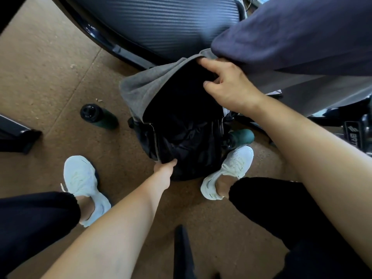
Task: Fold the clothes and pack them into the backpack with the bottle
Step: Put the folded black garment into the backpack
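- The black backpack (181,141) stands on the brown floor (50,77), its mouth open upward.
- The left hand (164,168) grips the near rim of the backpack; its thumb lies on the outside and its fingers are hidden inside the fabric.
- The folded clothes (141,87), gray on the outside and black within, sit over the far side of the backpack's mouth.
- The right hand (225,85) holds the far right edge of the folded clothes, with fingers and thumb curled round it.
- The dark green bottle (98,116) with a black cap stands on the floor, left of the backpack and apart from it.
- A navy cloth (291,37) hangs beyond the backpack, above the right hand.
- A white left shoe (80,178) and a white right shoe (235,166) flank the backpack's near end.
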### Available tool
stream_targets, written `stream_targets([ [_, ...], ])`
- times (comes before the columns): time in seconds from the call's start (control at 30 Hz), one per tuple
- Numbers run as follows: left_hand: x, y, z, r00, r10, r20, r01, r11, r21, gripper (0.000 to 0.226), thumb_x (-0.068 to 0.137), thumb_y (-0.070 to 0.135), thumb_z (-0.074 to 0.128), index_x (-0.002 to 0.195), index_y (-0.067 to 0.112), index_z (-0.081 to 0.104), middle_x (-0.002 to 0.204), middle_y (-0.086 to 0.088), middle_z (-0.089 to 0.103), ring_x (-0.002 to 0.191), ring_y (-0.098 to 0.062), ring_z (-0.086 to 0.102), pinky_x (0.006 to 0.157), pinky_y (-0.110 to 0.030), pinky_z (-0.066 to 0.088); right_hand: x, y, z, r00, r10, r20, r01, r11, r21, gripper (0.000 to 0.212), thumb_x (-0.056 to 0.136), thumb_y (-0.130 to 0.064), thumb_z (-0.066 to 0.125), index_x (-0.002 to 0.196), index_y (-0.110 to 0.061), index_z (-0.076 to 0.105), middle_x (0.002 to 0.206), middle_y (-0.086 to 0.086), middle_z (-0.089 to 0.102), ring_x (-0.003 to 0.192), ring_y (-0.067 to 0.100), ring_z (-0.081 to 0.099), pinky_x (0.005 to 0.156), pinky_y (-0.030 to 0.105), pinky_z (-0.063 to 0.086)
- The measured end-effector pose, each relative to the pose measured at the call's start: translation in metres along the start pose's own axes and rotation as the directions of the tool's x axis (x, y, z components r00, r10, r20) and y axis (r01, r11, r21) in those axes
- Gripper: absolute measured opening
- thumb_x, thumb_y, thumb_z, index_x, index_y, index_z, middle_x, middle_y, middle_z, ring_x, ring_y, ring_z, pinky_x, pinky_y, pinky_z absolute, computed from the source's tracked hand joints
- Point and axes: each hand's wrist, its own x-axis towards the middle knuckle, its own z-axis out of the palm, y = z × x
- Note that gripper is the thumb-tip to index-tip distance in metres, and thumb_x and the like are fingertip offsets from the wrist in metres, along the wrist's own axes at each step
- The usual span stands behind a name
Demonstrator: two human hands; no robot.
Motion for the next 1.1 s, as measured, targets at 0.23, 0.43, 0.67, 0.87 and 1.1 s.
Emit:
stream_targets([
  [0.23,-0.033,0.015,-0.030,0.980,0.200,0.018,-0.198,0.977,-0.081,0.058,0.106,0.032,0.053,0.158,0.016,0.032,0.159,-0.010,0.041,0.143,-0.033,0.043,0.114,-0.044,0.039,-0.010,0.004,0.012,0.999,0.023,0.024,-0.022,0.998,-0.065,0.059,0.088,-0.002,0.058,0.145,-0.016,0.054,0.131,0.015,0.057,0.109,0.030,0.062,0.107,0.029,0.043],
  [0.43,-0.102,0.055,-0.086,0.861,0.507,0.039,-0.499,0.857,-0.125,0.044,0.109,0.031,0.045,0.149,0.014,0.046,0.133,0.005,0.059,0.133,-0.027,0.052,0.108,-0.039,0.044,-0.026,-0.002,0.004,0.999,0.040,-0.022,-0.041,0.999,-0.028,0.059,0.089,-0.002,0.059,0.146,-0.015,0.054,0.128,0.017,0.057,0.113,0.030,0.061,0.104,0.027,0.040],
  [0.67,-0.145,0.079,-0.142,0.753,0.655,-0.060,-0.653,0.756,0.044,0.041,0.105,0.036,0.054,0.096,-0.002,0.066,0.101,-0.022,0.068,0.102,-0.040,0.065,0.077,-0.040,0.048,-0.047,-0.024,-0.016,0.976,0.147,-0.161,-0.099,0.957,0.272,0.059,0.089,-0.014,0.061,0.147,-0.015,0.052,0.133,0.009,0.057,0.118,0.027,0.062,0.111,0.039,0.044],
  [0.87,-0.149,0.098,-0.189,0.804,0.592,-0.049,-0.580,0.800,0.153,0.026,0.096,0.023,0.069,0.106,-0.002,0.069,0.112,-0.021,0.072,0.101,-0.036,0.068,0.088,-0.041,0.055,-0.063,-0.028,-0.008,0.981,0.186,-0.047,-0.156,0.917,0.367,0.063,0.089,-0.011,0.061,0.150,-0.016,0.047,0.144,-0.001,0.055,0.129,0.024,0.058,0.116,0.042,0.040],
  [1.1,-0.136,0.088,-0.189,0.836,0.544,-0.070,-0.530,0.834,0.152,0.022,0.093,0.006,0.071,0.113,0.011,0.066,0.123,-0.012,0.067,0.112,-0.029,0.062,0.100,-0.040,0.048,-0.051,-0.035,0.008,0.995,0.099,0.012,-0.100,0.981,0.169,0.052,0.094,-0.006,0.061,0.145,-0.006,0.053,0.147,0.011,0.054,0.139,0.024,0.047,0.116,0.026,0.031],
])
